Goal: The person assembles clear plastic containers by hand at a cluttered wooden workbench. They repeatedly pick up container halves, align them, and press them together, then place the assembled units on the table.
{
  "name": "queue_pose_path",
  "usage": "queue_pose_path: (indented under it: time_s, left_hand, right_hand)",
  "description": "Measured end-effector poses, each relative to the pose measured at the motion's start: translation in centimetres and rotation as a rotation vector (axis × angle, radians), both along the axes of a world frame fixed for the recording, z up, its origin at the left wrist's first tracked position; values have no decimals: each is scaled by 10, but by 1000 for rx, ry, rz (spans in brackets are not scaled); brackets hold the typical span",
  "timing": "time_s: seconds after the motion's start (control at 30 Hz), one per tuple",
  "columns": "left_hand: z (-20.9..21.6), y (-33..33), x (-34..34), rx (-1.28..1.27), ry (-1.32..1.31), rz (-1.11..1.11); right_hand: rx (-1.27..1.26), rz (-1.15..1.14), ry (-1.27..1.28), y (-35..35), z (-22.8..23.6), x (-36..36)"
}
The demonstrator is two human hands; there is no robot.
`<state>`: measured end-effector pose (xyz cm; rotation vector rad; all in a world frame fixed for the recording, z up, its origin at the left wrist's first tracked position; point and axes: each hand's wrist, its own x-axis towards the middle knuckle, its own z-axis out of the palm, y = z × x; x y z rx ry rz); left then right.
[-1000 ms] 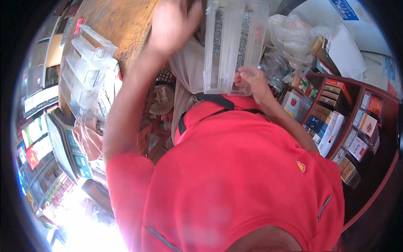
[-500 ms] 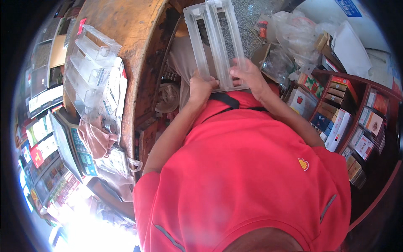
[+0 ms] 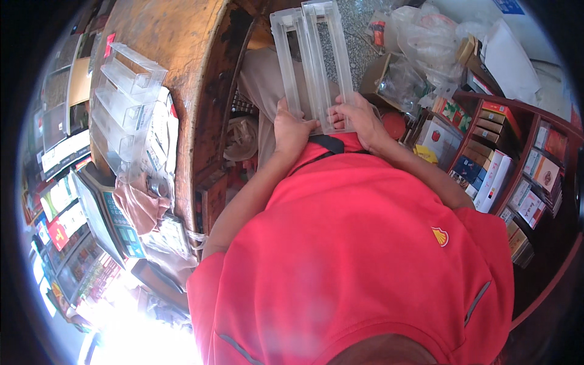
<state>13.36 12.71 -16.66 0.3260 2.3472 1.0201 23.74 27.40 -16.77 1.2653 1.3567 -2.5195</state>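
Observation:
Two long, clear plastic display trays [image 3: 315, 67] stand side by side in front of my body, their far ends pointing away from me. My left hand [image 3: 293, 129] is closed on the near end of the left tray, thumb pointing inward. On the other side, my right hand [image 3: 363, 121] grips the near end of the right tray, with its fingers curled over the inner edge. The near ends are close to my waist, by a black strap [image 3: 328, 143]. Part of each hand's grip is hidden behind the plastic.
A worn wooden counter [image 3: 176, 42] is at left, carrying more stacked clear trays [image 3: 131, 91], a pink cloth [image 3: 141, 204] and a keyed scale [image 3: 118, 222]. On the right stands a dark red shelf [image 3: 517, 106] of small boxes. Clear plastic bags [image 3: 426, 39] lie behind it.
The trays have tilted slightly, and the far end of the right one shows more fully. My right hand has shifted a little lower; both hands keep hold.

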Motion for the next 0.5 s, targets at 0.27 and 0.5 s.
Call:
queue_pose_path:
  time_s: [0.27,0.5]
  left_hand:
    - [4,2,8,136,5,-18]
    - [17,-4,-5,340,-323,187]
  right_hand:
    - [188,50,-6,-2,10,14]
    - [91,94,174,13,32,-3]
